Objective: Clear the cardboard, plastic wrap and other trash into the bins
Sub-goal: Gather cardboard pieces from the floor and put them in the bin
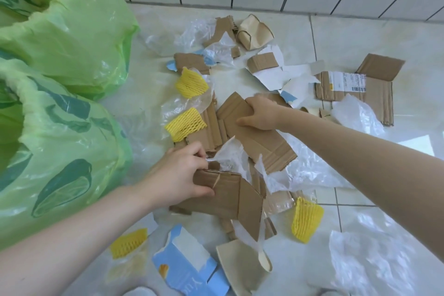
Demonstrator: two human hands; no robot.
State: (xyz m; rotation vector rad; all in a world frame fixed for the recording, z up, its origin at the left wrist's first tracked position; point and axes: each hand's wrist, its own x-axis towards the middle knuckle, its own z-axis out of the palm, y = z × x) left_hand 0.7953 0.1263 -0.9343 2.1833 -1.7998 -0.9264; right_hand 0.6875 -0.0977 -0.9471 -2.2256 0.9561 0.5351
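At centre frame the right hand (258,113) curls its fingers over the edge of a long brown corrugated cardboard strip (257,137), thumb underneath, gripping it. Lower centre, the left hand (185,175) pinches a folded brown cardboard sheet (228,197), thumb on top, fingers bent close together behind it, touching crumpled white plastic wrap (230,154). Two green plastic bin bags (72,31) fill the left of the frame. Yellow foam net sleeves (191,83) lie among the scraps on the pale tiled floor (348,38).
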